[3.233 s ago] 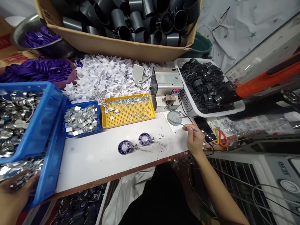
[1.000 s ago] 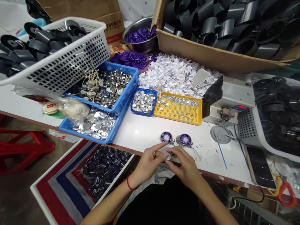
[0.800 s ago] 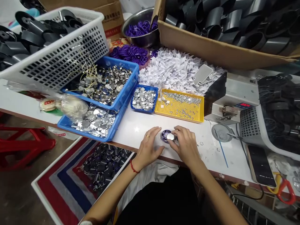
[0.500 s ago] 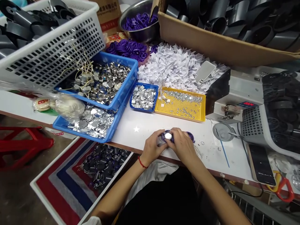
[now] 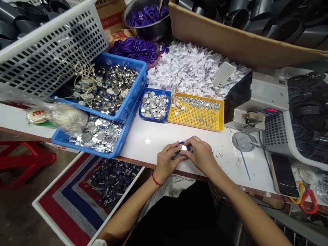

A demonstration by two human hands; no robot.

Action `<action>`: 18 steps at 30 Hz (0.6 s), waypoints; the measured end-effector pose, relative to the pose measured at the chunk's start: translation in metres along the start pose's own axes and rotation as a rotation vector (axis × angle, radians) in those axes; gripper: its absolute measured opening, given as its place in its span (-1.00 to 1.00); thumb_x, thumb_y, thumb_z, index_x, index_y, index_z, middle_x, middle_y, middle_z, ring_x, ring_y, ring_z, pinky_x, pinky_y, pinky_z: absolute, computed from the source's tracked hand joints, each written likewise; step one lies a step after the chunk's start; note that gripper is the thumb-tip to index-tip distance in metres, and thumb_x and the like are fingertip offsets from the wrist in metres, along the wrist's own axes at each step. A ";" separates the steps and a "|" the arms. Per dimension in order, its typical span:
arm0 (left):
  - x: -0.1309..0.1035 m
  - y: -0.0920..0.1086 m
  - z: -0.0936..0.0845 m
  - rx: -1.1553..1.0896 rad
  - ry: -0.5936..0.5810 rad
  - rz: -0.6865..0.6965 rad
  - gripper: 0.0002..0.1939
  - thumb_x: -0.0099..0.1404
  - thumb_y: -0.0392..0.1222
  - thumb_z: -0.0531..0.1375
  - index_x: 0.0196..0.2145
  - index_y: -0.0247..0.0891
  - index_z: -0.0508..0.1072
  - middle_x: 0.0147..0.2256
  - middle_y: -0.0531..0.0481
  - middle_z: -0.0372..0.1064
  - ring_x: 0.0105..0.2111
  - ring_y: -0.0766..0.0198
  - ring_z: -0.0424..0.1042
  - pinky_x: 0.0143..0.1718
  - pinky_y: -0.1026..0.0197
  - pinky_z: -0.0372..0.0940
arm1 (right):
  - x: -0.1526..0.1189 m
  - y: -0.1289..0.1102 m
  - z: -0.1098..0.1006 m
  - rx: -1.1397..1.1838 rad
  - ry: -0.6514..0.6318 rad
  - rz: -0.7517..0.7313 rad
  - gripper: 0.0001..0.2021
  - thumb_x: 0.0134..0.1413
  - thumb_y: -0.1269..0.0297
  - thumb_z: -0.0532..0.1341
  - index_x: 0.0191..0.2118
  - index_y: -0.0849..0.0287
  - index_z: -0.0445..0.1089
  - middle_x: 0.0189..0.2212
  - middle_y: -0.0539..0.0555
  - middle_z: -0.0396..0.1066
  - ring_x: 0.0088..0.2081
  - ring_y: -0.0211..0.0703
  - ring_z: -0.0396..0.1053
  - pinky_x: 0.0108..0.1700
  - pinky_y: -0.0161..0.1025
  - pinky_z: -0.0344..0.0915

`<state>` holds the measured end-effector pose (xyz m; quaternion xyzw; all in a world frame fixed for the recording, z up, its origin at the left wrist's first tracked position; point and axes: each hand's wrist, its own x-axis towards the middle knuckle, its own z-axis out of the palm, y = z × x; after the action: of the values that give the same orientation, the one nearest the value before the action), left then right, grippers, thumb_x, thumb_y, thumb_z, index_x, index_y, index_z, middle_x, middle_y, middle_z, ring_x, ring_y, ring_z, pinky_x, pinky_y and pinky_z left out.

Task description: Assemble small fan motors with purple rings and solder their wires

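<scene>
Between my hands is a round purple plastic part [image 5: 180, 153], with a shiny silver disc [image 5: 183, 148] at its middle. My left hand [image 5: 166, 160] is closed around the part's left side, a ring on one finger and a red cord at the wrist. From the right, my right hand [image 5: 201, 153] pinches the same part, thumb and fingertips at the disc. Its far side is hidden by my fingers. A white star-shaped piece [image 5: 147, 141] lies on the white table [image 5: 138, 131] to the left of my hands.
Behind are a small blue tray [image 5: 140, 111] of metal pieces and a yellow tray [image 5: 196, 126] of small screws. Larger blue trays [image 5: 128, 111] stand left. To the right are a metal machine [image 5: 270, 95], a grey lid [image 5: 242, 141], a phone [image 5: 284, 176] and scissors [image 5: 309, 201].
My right hand has shifted slightly, and its fingers now cover more of the disc and the purple part. The whole view has moved a little.
</scene>
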<state>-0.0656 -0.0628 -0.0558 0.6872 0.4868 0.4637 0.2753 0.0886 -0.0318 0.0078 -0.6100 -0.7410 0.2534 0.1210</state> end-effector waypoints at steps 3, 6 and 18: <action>0.002 0.001 -0.002 -0.009 -0.021 -0.026 -0.61 0.15 -0.15 0.37 -0.04 -0.15 0.50 -0.06 -0.11 0.50 -0.07 0.13 0.52 0.00 0.04 0.48 | 0.016 -0.003 -0.014 -0.054 -0.099 0.050 -0.78 -0.15 0.26 0.44 -0.44 0.17 0.38 -0.42 0.01 0.43 -0.39 -0.16 0.37 -0.39 -0.28 0.14; 0.004 0.000 -0.003 -0.013 -0.021 -0.054 -0.61 0.14 -0.14 0.37 -0.05 -0.14 0.51 -0.07 -0.11 0.50 -0.06 0.12 0.52 0.01 0.02 0.47 | 0.032 -0.006 -0.028 -0.062 -0.237 0.073 -0.79 -0.20 0.29 0.44 -0.44 0.15 0.41 -0.47 -0.02 0.43 -0.40 -0.18 0.36 -0.41 -0.31 0.12; 0.024 0.026 -0.057 0.057 -0.387 -0.168 -0.72 0.23 -0.16 0.29 -0.08 0.00 0.54 -0.12 -0.07 0.53 -0.14 0.10 0.54 -0.12 0.11 0.51 | 0.047 -0.059 -0.018 -0.578 -0.342 -0.148 -0.78 -0.14 0.69 0.22 -0.49 0.21 0.47 -0.50 0.19 0.48 -0.46 -0.11 0.45 -0.51 -0.31 0.12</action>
<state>-0.1043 -0.0548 -0.0014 0.7280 0.4933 0.2846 0.3817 0.0370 0.0101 0.0472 -0.5125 -0.8339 0.1221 -0.1648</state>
